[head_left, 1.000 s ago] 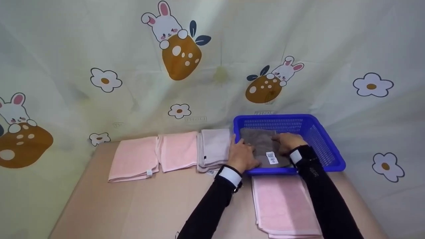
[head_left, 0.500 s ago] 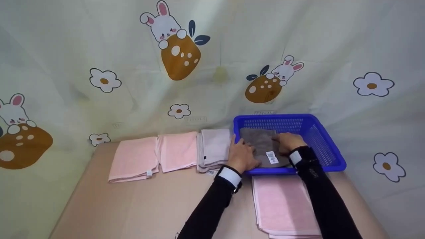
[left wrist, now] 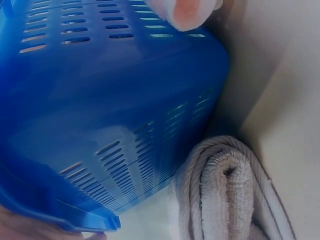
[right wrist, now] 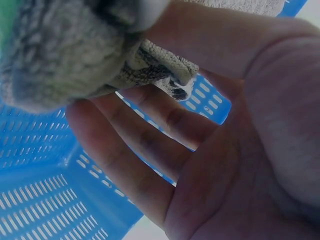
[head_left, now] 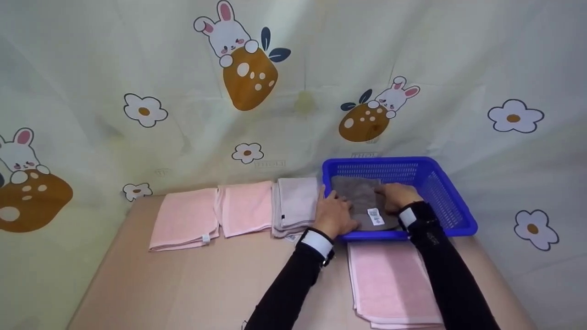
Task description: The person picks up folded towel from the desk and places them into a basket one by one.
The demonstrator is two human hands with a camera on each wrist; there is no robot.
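A folded brown towel (head_left: pixel 360 197) with a white label lies in the left part of a blue plastic basket (head_left: pixel 451 201). My left hand (head_left: pixel 334 214) grips the basket's front left corner, with some fingers reaching over the towel's near left side. From outside, the left wrist view shows the perforated basket wall (left wrist: pixel 95 95) and a fingertip against it. My right hand (head_left: pixel 400 197) is inside the basket, holding the towel's right edge. In the right wrist view, the thumb lies along the towel (right wrist: pixel 65 60) and the fingers (right wrist: pixel 135 160) reach beneath it.
Folded grey towels (head_left: pixel 298 201) stand close left of the basket, followed by two folded pink towels (head_left: pixel 246 208), (head_left: pixel 185 217). More folded pink cloth (head_left: pixel 394 284) lies in front of the basket, under the right forearm. A printed curtain (head_left: pixel 293 91) hangs behind the table (head_left: pixel 206 284).
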